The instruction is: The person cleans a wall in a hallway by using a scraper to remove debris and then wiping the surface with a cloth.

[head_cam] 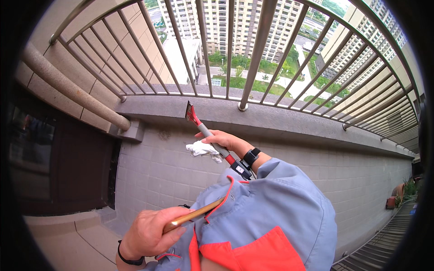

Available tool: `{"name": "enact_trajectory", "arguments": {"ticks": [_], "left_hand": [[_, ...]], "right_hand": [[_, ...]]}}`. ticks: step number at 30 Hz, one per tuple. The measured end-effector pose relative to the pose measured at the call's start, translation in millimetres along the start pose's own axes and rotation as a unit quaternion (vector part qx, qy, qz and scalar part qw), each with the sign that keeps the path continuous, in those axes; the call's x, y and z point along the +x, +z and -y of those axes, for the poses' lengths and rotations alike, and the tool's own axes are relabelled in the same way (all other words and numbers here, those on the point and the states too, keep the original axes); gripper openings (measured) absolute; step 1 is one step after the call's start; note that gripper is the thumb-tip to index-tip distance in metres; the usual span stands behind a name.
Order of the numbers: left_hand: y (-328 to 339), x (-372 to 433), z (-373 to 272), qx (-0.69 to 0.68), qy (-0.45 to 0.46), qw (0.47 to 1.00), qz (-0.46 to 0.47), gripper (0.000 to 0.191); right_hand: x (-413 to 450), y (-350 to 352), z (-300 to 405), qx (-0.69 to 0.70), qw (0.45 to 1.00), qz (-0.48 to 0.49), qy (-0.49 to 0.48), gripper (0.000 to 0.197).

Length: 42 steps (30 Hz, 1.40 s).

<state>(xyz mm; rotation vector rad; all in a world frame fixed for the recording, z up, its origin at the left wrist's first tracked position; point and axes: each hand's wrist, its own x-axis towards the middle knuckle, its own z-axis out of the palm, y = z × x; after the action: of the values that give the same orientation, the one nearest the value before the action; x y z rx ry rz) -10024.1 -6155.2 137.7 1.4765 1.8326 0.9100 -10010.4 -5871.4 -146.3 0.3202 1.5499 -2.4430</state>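
Note:
My left hand [149,230], with a black band at its wrist, grips a slim gold smartphone [195,216] seen edge-on. The phone's far end meets the red-piped pocket [228,194] of my grey-blue work shirt, and how much of it is inside is hidden. Farther out, my right hand [222,139] is closed around the grey handle of a long red-and-grey scraper [204,130]. Its blade points away from me towards the ledge. A crumpled white cloth or glove [202,149] hangs beneath the same hand, against the handle.
Metal railings [259,50] rise from a stone ledge [217,110], with high-rise buildings beyond. A tiled floor [159,169] lies below. On the left are a thick pipe [78,89] and a dark-framed glass door [81,162]. Potted plants [400,191] stand at far right.

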Motion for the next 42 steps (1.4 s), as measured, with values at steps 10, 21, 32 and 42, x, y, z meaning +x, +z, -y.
{"name": "enact_trajectory", "arguments": {"ticks": [10, 21, 32, 42], "left_hand": [[-16.6, 54.9, 69.6, 0.184, 0.108, 0.967, 0.136, 0.017], [-150.4, 136.6, 164.5, 0.110, 0.022, 0.989, 0.092, 0.030], [-237.8, 183.7, 273.2, 0.050, -0.066, 0.979, 0.184, 0.020], [-242.4, 177.2, 320.9, -0.176, 0.030, 0.905, 0.387, 0.022]], "right_hand": [[103.6, 42.5, 5.9, -0.119, 0.993, 0.012, 0.022, 0.052], [260.7, 15.0, 13.8, -0.508, 0.844, 0.008, 0.175, 0.057], [317.8, -37.5, -29.3, -0.479, 0.830, -0.092, 0.269, 0.046], [236.7, -30.6, -88.9, -0.341, 0.805, -0.286, 0.392, 0.051]]}}
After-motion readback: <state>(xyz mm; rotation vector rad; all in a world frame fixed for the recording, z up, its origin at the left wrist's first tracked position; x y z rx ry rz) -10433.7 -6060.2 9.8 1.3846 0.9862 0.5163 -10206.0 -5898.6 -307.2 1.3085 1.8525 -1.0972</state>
